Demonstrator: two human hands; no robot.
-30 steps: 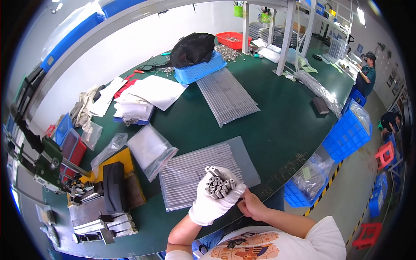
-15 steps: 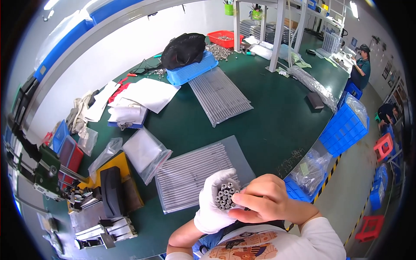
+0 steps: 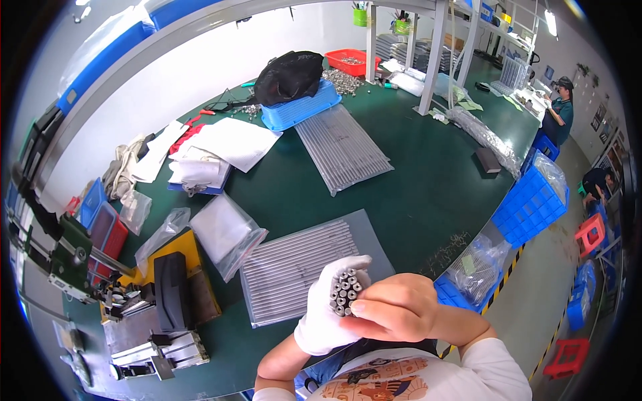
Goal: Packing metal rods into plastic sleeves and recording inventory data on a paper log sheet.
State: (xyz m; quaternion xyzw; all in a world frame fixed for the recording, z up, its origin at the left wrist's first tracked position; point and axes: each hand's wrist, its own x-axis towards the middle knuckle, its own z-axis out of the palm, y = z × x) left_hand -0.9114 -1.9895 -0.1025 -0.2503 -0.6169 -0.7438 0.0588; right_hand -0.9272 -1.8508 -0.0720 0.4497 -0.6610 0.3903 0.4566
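Observation:
My left hand [image 3: 324, 309] wears a white glove and is closed round a bundle of metal tubes [image 3: 344, 291]. Their round ends, most with a hole in the middle, face up toward me. Bare, my right hand [image 3: 398, 309] has thumb and forefinger pinched together against the lower right side of the bundle. What lies between those fingertips is too small to tell. Just beyond both hands, a row of metal rods [image 3: 297, 271] lies side by side on a grey sheet [image 3: 369, 238].
A second pack of rods [image 3: 344, 150] lies farther off beside a blue basket [image 3: 304, 111] with a black bag on it. Plastic bags [image 3: 223, 230] and a metal fixture [image 3: 159, 347] are at left. Blue crates [image 3: 531, 200] stand off the table's right edge; a person [image 3: 558, 113] sits far right.
The bundle has tilted slightly in my left hand and shifted a little left. My right fingertips have moved slightly left with it, still at its lower right. The view has shifted a bit.

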